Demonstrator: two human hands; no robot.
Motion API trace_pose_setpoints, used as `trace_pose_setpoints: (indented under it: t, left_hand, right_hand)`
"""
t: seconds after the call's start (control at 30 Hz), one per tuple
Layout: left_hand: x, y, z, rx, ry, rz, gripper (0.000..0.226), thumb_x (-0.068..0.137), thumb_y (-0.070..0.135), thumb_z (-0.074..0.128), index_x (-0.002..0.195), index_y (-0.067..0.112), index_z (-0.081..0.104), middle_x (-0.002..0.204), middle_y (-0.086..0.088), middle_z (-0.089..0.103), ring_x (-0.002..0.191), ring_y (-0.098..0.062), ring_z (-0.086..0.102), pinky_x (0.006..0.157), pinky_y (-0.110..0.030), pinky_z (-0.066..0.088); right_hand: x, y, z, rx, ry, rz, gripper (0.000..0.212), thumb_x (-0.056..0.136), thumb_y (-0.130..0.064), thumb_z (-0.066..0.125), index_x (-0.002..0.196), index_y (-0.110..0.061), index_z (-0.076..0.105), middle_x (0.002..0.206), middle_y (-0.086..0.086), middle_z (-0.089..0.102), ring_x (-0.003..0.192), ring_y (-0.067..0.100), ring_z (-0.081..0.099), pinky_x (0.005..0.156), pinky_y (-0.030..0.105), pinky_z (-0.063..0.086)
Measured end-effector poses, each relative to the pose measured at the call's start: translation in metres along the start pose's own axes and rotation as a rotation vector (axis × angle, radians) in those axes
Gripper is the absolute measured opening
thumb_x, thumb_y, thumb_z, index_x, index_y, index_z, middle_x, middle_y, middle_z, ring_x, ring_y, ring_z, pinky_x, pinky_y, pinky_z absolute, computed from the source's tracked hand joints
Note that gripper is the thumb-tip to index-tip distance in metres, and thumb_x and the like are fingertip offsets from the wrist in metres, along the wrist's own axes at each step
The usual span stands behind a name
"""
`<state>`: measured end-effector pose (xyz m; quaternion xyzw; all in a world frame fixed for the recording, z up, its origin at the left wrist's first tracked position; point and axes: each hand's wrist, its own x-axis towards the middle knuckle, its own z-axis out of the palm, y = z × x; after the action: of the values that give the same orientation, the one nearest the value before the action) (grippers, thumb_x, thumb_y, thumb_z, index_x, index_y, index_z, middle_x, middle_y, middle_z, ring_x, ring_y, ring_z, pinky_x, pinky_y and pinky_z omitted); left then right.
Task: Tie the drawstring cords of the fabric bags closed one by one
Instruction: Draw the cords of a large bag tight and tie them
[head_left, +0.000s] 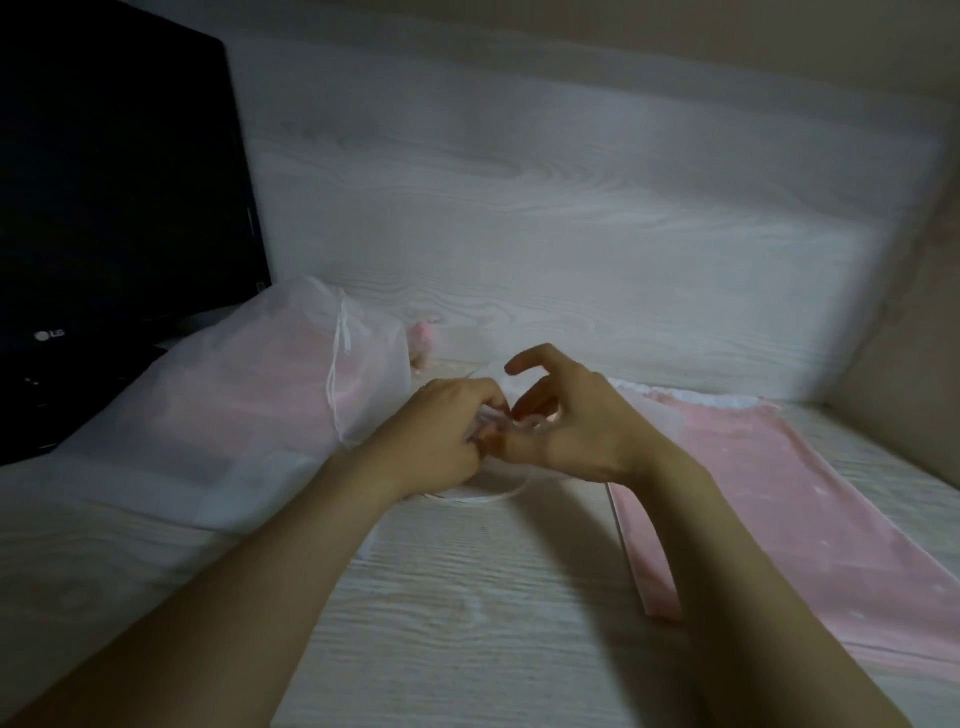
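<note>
My left hand (441, 434) and my right hand (566, 421) meet at the table's middle, both pinching a thin white drawstring cord (493, 496) that loops below them. The bag under my hands is mostly hidden; a bit of its sheer fabric (660, 418) shows behind my right wrist. My right index finger sticks up, free of the cord. A filled sheer white bag (234, 415) lies to the left, its own cord (337, 364) hanging down its side. A flat pink fabric bag (789, 499) lies to the right.
A dark LG monitor (114, 208) stands at the back left, just behind the filled bag. A small pink object (422, 343) sits behind that bag. The white wood-grain table (467, 597) meets a wall at the back and the right.
</note>
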<state>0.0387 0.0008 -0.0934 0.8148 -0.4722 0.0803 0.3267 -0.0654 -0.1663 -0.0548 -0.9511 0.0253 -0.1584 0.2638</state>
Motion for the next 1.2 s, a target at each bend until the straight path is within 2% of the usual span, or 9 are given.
trace_pose_setpoints:
  t: [0.23, 0.37, 0.5, 0.67, 0.8, 0.93, 1.03, 1.13, 1.2]
  left_hand:
    - [0.006, 0.015, -0.006, -0.244, 0.433, 0.042, 0.007, 0.108, 0.029, 0.058, 0.113, 0.025, 0.057, 0.111, 0.006, 0.065, 0.106, -0.019, 0.063, 0.088, -0.038, 0.053]
    - [0.007, 0.031, -0.025, -0.413, 0.469, -0.014, 0.057, 0.096, 0.059, 0.062, 0.141, 0.028, 0.048, 0.144, 0.009, 0.056, 0.138, -0.007, 0.051, 0.116, -0.036, 0.043]
    - [0.0, 0.044, -0.048, -0.459, 0.343, -0.071, 0.091, 0.077, 0.081, 0.067, 0.151, 0.036, 0.04, 0.155, 0.015, 0.048, 0.145, -0.003, 0.043, 0.119, -0.034, 0.037]
    - [-0.007, 0.079, -0.07, -0.435, 0.36, -0.054, 0.056, 0.088, 0.058, 0.075, 0.135, 0.036, 0.055, 0.124, 0.018, 0.066, 0.114, 0.002, 0.062, 0.092, -0.023, 0.05]
    - [-0.012, 0.108, -0.091, -0.588, 0.41, -0.071, 0.017, 0.099, 0.034, 0.068, 0.1, 0.018, 0.075, 0.087, 0.0, 0.077, 0.085, -0.022, 0.077, 0.086, -0.048, 0.062]
    - [-0.021, 0.124, -0.12, -0.658, 0.45, -0.149, 0.02, 0.106, 0.023, 0.061, 0.097, 0.009, 0.073, 0.077, -0.005, 0.07, 0.066, -0.028, 0.078, 0.052, -0.032, 0.053]
    - [-0.027, 0.115, -0.144, -0.663, 0.486, -0.279, 0.022, 0.104, 0.021, 0.062, 0.095, 0.003, 0.072, 0.076, -0.007, 0.072, 0.056, -0.02, 0.074, 0.045, -0.026, 0.047]
    - [-0.031, 0.089, -0.154, -0.583, 0.449, -0.426, 0.021, 0.098, 0.022, 0.064, 0.092, 0.003, 0.072, 0.075, -0.007, 0.071, 0.055, -0.018, 0.07, 0.057, -0.031, 0.054]
    - [-0.036, 0.063, -0.156, -0.429, 0.453, -0.527, 0.027, 0.092, 0.033, 0.064, 0.1, 0.01, 0.073, 0.091, -0.008, 0.073, 0.078, -0.026, 0.073, 0.078, -0.04, 0.063]
  right_hand:
    - [-0.006, -0.009, -0.004, -0.239, 0.4, -0.141, 0.061, 0.074, -0.047, 0.084, 0.121, -0.026, 0.053, 0.103, -0.004, 0.072, 0.091, 0.027, 0.067, 0.084, 0.044, 0.053]
    - [-0.015, -0.029, -0.021, -0.168, 0.62, -0.23, 0.039, 0.079, -0.034, 0.074, 0.116, -0.024, 0.064, 0.103, -0.007, 0.073, 0.092, 0.021, 0.068, 0.083, 0.043, 0.055]
    - [-0.031, -0.063, -0.047, -0.081, 0.781, -0.281, 0.048, 0.075, -0.023, 0.063, 0.123, -0.024, 0.059, 0.104, -0.009, 0.071, 0.088, 0.015, 0.066, 0.086, 0.045, 0.054]
    - [-0.048, -0.106, -0.075, 0.086, 0.987, -0.398, 0.056, 0.075, -0.009, 0.071, 0.125, -0.012, 0.047, 0.105, 0.0, 0.064, 0.089, 0.014, 0.064, 0.076, 0.021, 0.053]
    - [-0.049, -0.125, -0.088, 0.015, 1.092, -0.444, 0.057, 0.077, -0.014, 0.075, 0.127, -0.007, 0.049, 0.122, 0.003, 0.056, 0.105, 0.021, 0.058, 0.086, 0.041, 0.052]
    - [-0.053, -0.137, -0.092, -0.037, 1.093, -0.327, 0.058, 0.083, -0.034, 0.071, 0.13, -0.012, 0.046, 0.126, 0.002, 0.05, 0.109, 0.016, 0.051, 0.078, 0.042, 0.049]
    - [-0.052, -0.139, -0.081, 0.093, 0.944, -0.2, 0.054, 0.085, -0.029, 0.067, 0.13, -0.023, 0.039, 0.115, 0.002, 0.053, 0.091, 0.014, 0.051, 0.073, 0.036, 0.044]
    - [-0.042, -0.133, -0.058, 0.217, 0.75, -0.138, 0.054, 0.083, -0.015, 0.063, 0.127, -0.029, 0.035, 0.085, 0.007, 0.061, 0.073, 0.025, 0.061, 0.066, 0.042, 0.053]
    - [-0.028, -0.127, -0.034, 0.24, 0.632, -0.133, 0.05, 0.085, -0.009, 0.061, 0.125, -0.029, 0.037, 0.074, 0.01, 0.061, 0.062, 0.023, 0.06, 0.06, 0.042, 0.053]
